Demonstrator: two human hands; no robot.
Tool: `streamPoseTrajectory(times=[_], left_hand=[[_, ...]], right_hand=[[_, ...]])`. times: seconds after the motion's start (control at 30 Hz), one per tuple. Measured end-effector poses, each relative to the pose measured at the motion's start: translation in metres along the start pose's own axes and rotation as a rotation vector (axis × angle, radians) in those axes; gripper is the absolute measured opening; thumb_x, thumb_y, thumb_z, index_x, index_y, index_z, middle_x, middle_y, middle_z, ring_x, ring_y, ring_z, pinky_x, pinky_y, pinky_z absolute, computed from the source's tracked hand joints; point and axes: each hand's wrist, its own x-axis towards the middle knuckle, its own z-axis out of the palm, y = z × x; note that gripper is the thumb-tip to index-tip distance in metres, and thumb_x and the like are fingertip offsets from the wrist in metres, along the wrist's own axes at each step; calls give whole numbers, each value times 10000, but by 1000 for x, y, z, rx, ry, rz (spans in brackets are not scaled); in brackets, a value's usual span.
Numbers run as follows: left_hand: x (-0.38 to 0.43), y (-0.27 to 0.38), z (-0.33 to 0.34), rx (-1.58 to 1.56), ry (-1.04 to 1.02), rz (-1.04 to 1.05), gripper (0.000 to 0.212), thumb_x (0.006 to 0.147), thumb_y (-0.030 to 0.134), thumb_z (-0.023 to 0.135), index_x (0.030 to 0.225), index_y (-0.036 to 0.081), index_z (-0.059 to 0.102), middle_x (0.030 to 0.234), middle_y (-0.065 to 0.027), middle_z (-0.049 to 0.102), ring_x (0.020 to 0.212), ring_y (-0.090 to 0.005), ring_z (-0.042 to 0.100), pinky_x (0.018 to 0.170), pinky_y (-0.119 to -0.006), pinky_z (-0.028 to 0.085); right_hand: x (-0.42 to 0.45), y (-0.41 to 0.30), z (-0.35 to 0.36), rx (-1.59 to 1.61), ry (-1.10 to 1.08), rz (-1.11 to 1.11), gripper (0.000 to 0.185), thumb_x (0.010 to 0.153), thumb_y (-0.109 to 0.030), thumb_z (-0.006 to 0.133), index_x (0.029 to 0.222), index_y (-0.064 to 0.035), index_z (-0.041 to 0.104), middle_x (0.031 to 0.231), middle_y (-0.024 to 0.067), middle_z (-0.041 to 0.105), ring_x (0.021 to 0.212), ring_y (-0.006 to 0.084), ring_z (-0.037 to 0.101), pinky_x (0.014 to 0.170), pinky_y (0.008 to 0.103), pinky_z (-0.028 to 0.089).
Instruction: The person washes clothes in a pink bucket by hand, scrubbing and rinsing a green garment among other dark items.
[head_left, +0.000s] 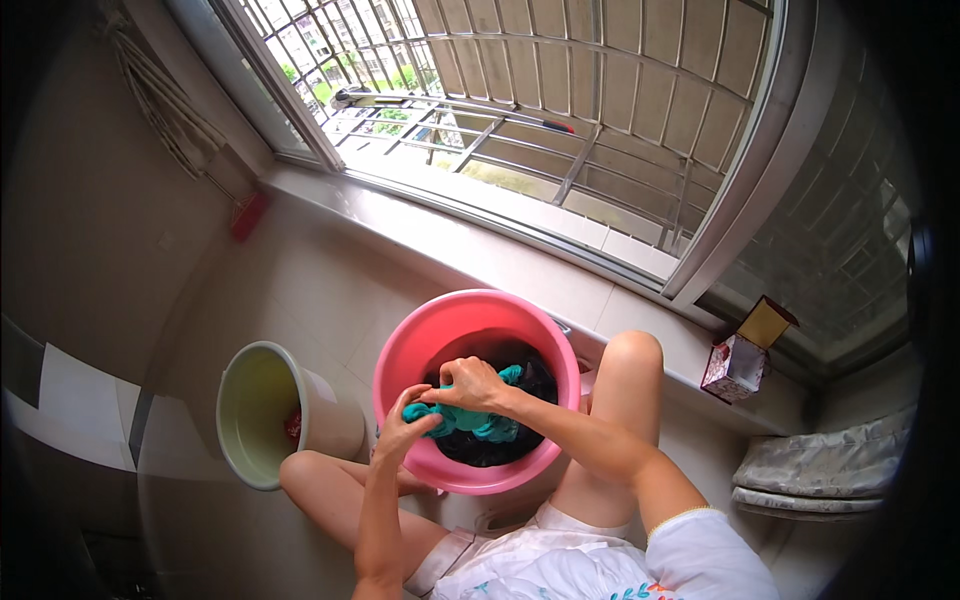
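A pink plastic basin (420, 322) stands in front of me between my bare knees. Teal cloth (495, 429) is bunched over dark, wet-looking cloth (491, 450) inside it. My left hand (403, 429) grips a rolled bit of the teal cloth near the basin's left side. Close beside it, fingers touching it, my right hand (469, 386) pinches the same cloth from above. Part of the cloth is hidden beneath my hands.
A pale green bucket (330, 412) with something red inside stands left of the basin. Beyond runs a tiled ledge (480, 262) below an open, barred window. An open patterned box (735, 367) sits on the ledge at right, near a grey cushioned item (817, 465). A red broom or brush head (247, 215) leans in the far left corner.
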Motion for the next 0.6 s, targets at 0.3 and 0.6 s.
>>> streamPoseTrajectory(times=[0.3, 0.6], left_hand=[[21, -17, -11, 336, -21, -60, 410, 609, 98, 638, 992, -5, 533, 795, -87, 584, 771, -149, 563, 708, -271, 442], [17, -2, -1, -589, -180, -69, 250, 708, 85, 475, 922, -36, 522, 806, -59, 565, 697, -120, 541, 651, -234, 450]], right_hand=[[0, 15, 7, 293, -101, -151, 445, 585, -257, 639, 945, -11, 548, 1049, 207, 498, 938, 272, 518, 827, 341, 413], [-9, 55, 24, 195, -240, -81, 509, 612, -198, 687, 1066, -56, 507, 1040, 123, 535, 972, 253, 511, 857, 334, 388]])
